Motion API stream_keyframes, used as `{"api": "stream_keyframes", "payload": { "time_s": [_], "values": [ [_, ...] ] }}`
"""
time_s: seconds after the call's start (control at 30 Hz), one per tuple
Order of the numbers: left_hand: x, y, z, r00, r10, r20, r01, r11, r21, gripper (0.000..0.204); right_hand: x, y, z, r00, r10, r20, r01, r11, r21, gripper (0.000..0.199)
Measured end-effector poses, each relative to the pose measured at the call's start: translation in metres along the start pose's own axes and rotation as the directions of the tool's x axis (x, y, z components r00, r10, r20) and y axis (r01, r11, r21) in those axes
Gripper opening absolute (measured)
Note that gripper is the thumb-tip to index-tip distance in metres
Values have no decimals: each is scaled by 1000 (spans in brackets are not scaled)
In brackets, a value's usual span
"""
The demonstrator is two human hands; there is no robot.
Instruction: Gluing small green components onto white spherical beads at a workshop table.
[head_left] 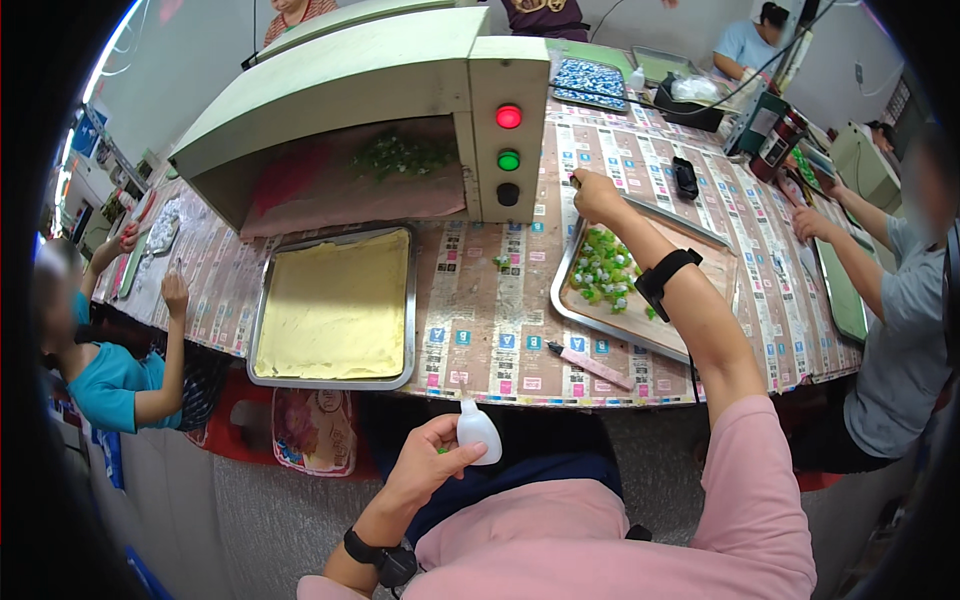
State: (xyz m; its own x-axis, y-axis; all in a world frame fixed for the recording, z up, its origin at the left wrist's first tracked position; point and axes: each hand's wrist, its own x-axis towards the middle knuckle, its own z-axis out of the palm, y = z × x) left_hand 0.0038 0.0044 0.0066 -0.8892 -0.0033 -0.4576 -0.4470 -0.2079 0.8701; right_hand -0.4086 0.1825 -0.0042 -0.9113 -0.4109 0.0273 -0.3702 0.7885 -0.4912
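My left hand point(425, 465) holds a white squeeze bottle point(480, 437) with a thin nozzle pointing up, just off the table's near edge. A tiny bit of green shows by its fingers. My right hand point(598, 198) is stretched out over the table, to the right of the boxy machine point(505, 75). Its fingers are pinched together; whatever is in them is too small to name. Below that forearm lies a metal tray point(568, 305) with a brown sheet and many small green and white pieces point(603, 268). One similar piece point(501, 262) sits alone on the table.
A metal tray point(410, 340) with a pale yellow sheet point(335, 305) lies at left, before the machine's opening. A pink-handled tool point(592, 367) rests near the front edge. Farther back are a black object point(685, 178) and a blue-white tray point(590, 83). Other people work at both sides.
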Motion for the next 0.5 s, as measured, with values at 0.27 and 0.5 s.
{"api": "stream_keyframes", "payload": {
  "time_s": [0.27,0.5],
  "values": [
    [6,-1,-3,999,0,33,1,999,-45,36,22,-3,25,980,-9,-199,-29,982,-189,24],
    [11,0,-3,998,-34,50,36,998,-46,38,7,4,11,978,-62,-197,23,980,-197,21]
  ]
}}
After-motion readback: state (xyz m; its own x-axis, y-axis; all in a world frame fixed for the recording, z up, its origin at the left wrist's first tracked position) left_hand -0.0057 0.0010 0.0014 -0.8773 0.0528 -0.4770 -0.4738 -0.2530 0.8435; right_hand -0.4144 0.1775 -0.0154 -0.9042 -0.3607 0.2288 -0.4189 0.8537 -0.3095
